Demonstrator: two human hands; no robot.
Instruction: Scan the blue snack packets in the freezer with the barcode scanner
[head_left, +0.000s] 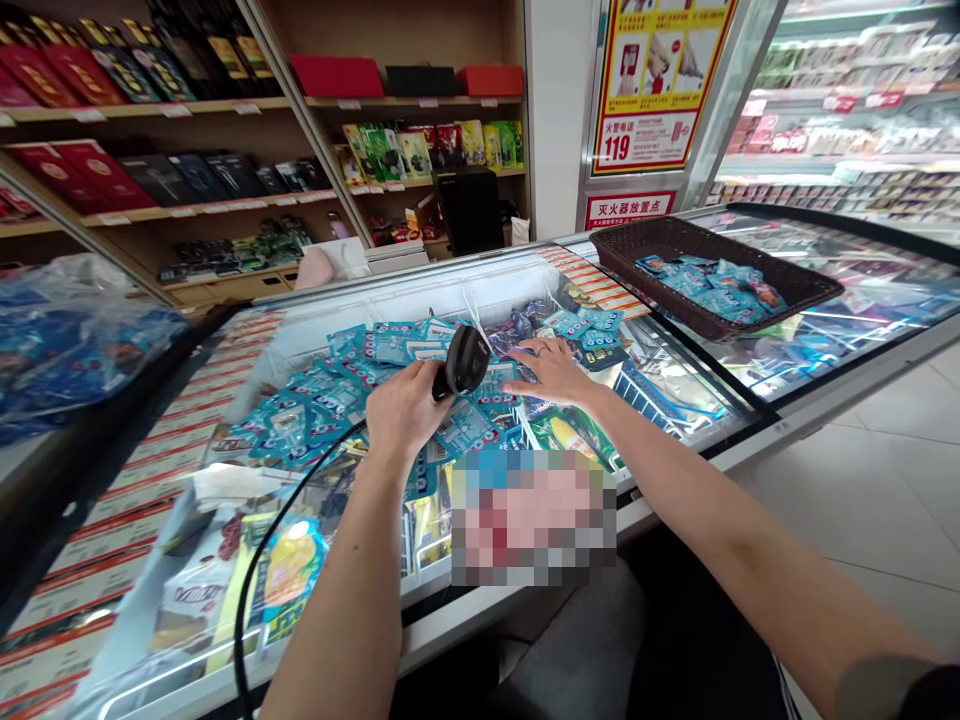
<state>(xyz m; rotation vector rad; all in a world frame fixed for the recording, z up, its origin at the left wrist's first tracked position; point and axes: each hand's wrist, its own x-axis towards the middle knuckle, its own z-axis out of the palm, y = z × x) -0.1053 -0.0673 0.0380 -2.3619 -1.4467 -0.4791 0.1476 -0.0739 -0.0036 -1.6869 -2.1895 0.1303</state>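
Note:
My left hand (405, 408) is closed round the handle of a black corded barcode scanner (463, 362), its head pointing at a heap of blue ice-cream packets (360, 375) in an open chest freezer (495, 280). The scanner's black cable (259, 560) loops down over the freezer's front edge. My right hand (551, 368) lies spread, fingers flat, on the packets just right of the scanner, with a ring on one finger. More blue packets (589, 325) lie beyond its fingertips.
A dark wicker basket (795, 285) holding blue packets rests on the freezer's glass lid at right. A bag of blue packets (67, 335) sits at far left. Wooden shelves of boxed goods (150, 170) stand behind; a lit chiller (847, 110) is at right.

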